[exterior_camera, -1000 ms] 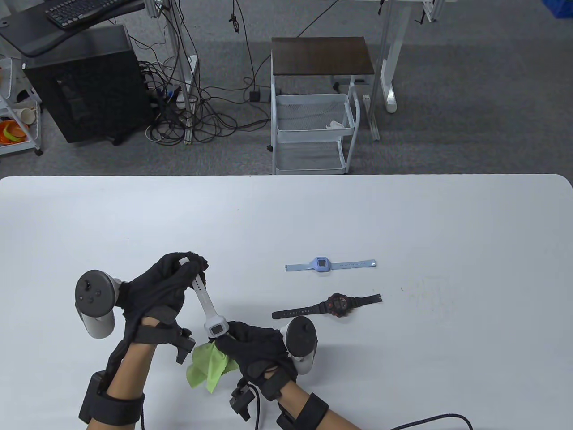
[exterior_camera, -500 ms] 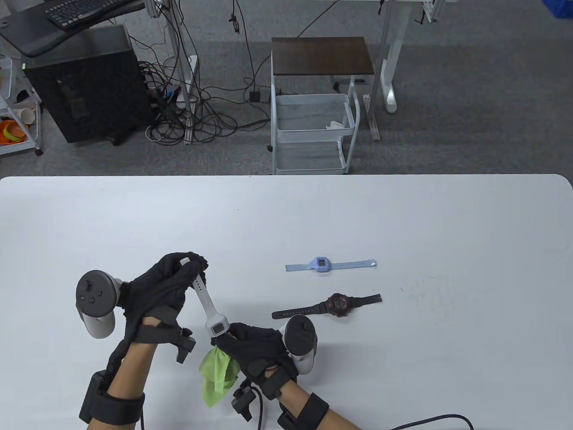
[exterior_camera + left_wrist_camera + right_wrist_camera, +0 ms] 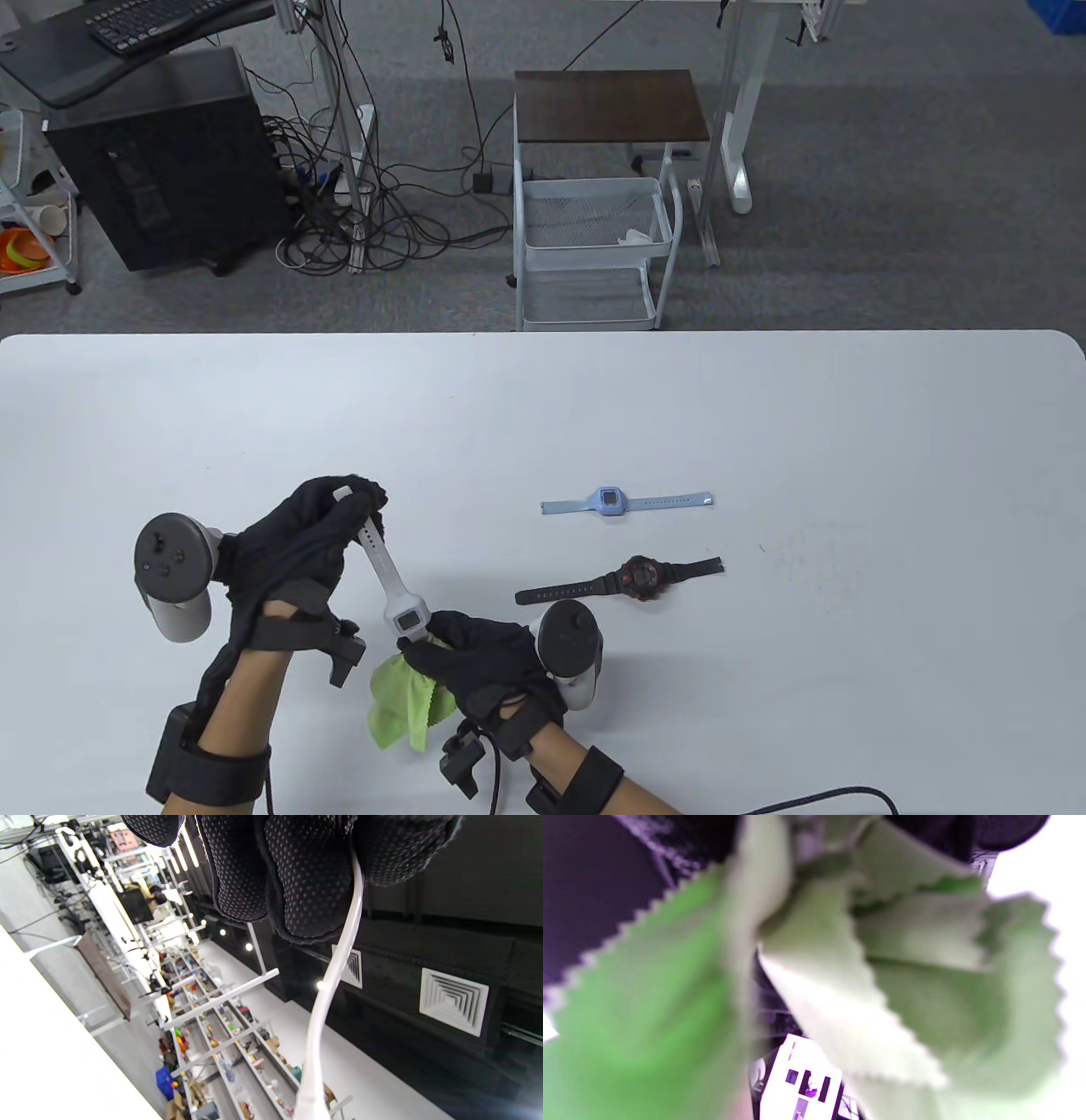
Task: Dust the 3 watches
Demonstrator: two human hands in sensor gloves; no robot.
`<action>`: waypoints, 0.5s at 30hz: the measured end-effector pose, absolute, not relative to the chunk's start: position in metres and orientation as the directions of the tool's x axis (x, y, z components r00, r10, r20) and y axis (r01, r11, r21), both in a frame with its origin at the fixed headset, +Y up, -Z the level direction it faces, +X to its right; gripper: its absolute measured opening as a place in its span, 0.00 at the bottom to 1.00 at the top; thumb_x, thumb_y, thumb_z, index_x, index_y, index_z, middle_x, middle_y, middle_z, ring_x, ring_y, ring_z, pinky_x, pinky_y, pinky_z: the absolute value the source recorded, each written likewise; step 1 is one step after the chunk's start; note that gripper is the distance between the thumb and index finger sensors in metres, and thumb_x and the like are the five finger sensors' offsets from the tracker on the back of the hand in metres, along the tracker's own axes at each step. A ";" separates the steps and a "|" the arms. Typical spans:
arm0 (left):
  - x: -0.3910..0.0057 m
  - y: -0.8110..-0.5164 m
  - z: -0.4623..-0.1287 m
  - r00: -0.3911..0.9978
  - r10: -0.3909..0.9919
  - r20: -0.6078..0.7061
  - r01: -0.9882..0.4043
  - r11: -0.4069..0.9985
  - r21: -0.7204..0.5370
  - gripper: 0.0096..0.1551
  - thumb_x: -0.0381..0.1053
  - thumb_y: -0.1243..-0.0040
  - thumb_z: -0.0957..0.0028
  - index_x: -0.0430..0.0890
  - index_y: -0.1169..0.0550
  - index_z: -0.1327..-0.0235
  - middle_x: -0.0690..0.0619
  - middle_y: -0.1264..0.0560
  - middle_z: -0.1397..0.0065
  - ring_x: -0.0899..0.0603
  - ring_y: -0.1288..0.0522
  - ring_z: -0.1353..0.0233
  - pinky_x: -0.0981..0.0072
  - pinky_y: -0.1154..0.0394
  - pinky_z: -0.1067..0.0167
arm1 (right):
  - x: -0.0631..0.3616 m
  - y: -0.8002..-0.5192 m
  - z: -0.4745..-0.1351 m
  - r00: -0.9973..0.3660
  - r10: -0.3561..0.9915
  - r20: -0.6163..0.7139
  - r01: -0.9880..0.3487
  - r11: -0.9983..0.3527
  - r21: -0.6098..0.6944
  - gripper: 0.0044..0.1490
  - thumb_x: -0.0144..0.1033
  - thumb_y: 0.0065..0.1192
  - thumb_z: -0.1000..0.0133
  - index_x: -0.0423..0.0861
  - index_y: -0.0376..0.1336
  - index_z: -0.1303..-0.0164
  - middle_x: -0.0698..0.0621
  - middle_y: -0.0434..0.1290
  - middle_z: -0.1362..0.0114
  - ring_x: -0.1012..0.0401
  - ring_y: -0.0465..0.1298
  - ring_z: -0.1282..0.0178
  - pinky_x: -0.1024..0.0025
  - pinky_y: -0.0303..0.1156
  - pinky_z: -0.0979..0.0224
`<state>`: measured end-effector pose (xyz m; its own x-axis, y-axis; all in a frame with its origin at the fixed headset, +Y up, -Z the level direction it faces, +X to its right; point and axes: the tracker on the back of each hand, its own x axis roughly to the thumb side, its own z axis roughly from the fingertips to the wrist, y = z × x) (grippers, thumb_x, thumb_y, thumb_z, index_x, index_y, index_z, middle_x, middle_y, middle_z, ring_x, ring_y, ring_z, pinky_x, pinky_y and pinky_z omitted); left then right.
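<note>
My left hand (image 3: 318, 531) grips the upper strap end of a white watch (image 3: 392, 592) and holds it slanted above the table; its strap (image 3: 335, 976) runs down from my fingers in the left wrist view. My right hand (image 3: 462, 649) holds a green cloth (image 3: 400, 700) against the lower part of the white watch, just under its face. The cloth (image 3: 840, 984) fills the right wrist view. A light blue watch (image 3: 609, 501) and a black watch (image 3: 638, 579) with a red face lie flat on the table to the right.
The white table (image 3: 764, 407) stretches wide to the right and back. A white wire trolley (image 3: 594, 246) with a dark top stands on the floor behind the table's far edge.
My left hand and the white watch have shifted slightly left and down. The green cloth has swung under my right hand, which stays at the watch's lower end.
</note>
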<state>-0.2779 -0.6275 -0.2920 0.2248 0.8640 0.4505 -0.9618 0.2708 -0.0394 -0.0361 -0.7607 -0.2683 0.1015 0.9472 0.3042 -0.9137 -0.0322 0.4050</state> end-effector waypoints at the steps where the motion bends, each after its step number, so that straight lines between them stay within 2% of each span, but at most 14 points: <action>1: -0.278 -0.627 -0.292 0.225 0.864 0.450 -0.962 0.270 -0.038 0.23 0.65 0.42 0.39 0.50 0.22 0.43 0.62 0.16 0.51 0.50 0.20 0.31 0.39 0.37 0.25 | -0.036 -0.761 -0.268 0.099 0.948 0.304 -0.914 -0.034 0.403 0.30 0.55 0.71 0.54 0.43 0.77 0.56 0.50 0.89 0.64 0.54 0.87 0.65 0.38 0.65 0.40; 4: -0.279 -0.627 -0.292 0.216 0.866 0.451 -0.965 0.259 -0.035 0.24 0.66 0.42 0.39 0.50 0.22 0.43 0.62 0.16 0.51 0.50 0.20 0.31 0.39 0.37 0.25 | -0.036 -0.761 -0.268 0.062 0.948 0.312 -0.910 -0.075 0.408 0.32 0.60 0.68 0.54 0.43 0.79 0.61 0.51 0.89 0.69 0.54 0.88 0.69 0.38 0.66 0.41; 6: -0.280 -0.626 -0.292 0.225 0.863 0.453 -0.962 0.270 -0.037 0.24 0.66 0.42 0.39 0.50 0.22 0.43 0.62 0.16 0.51 0.50 0.20 0.31 0.39 0.37 0.25 | -0.036 -0.762 -0.267 0.059 0.945 0.321 -0.913 -0.079 0.401 0.32 0.60 0.67 0.54 0.43 0.78 0.60 0.52 0.89 0.69 0.55 0.88 0.68 0.39 0.66 0.40; 8: -0.281 -0.626 -0.292 0.224 0.862 0.454 -0.964 0.264 -0.024 0.24 0.66 0.42 0.39 0.50 0.22 0.43 0.62 0.16 0.51 0.50 0.20 0.31 0.39 0.36 0.25 | -0.037 -0.761 -0.268 0.073 0.943 0.324 -0.905 -0.074 0.420 0.30 0.57 0.67 0.53 0.44 0.78 0.58 0.51 0.89 0.65 0.54 0.87 0.64 0.37 0.64 0.39; 11: -0.282 -0.626 -0.292 0.225 0.863 0.453 -0.964 0.265 -0.025 0.23 0.65 0.42 0.39 0.50 0.22 0.43 0.62 0.16 0.51 0.50 0.20 0.31 0.39 0.37 0.25 | -0.038 -0.762 -0.268 0.082 0.942 0.325 -0.898 -0.072 0.435 0.27 0.50 0.70 0.53 0.47 0.75 0.50 0.49 0.87 0.55 0.50 0.85 0.54 0.34 0.60 0.38; 15: -0.282 -0.627 -0.292 0.219 0.863 0.454 -0.965 0.261 -0.031 0.23 0.65 0.42 0.39 0.50 0.22 0.43 0.62 0.16 0.51 0.50 0.20 0.31 0.39 0.37 0.25 | -0.037 -0.762 -0.269 0.110 0.944 0.311 -0.902 -0.037 0.431 0.26 0.46 0.70 0.53 0.47 0.74 0.48 0.47 0.85 0.51 0.48 0.83 0.52 0.32 0.59 0.38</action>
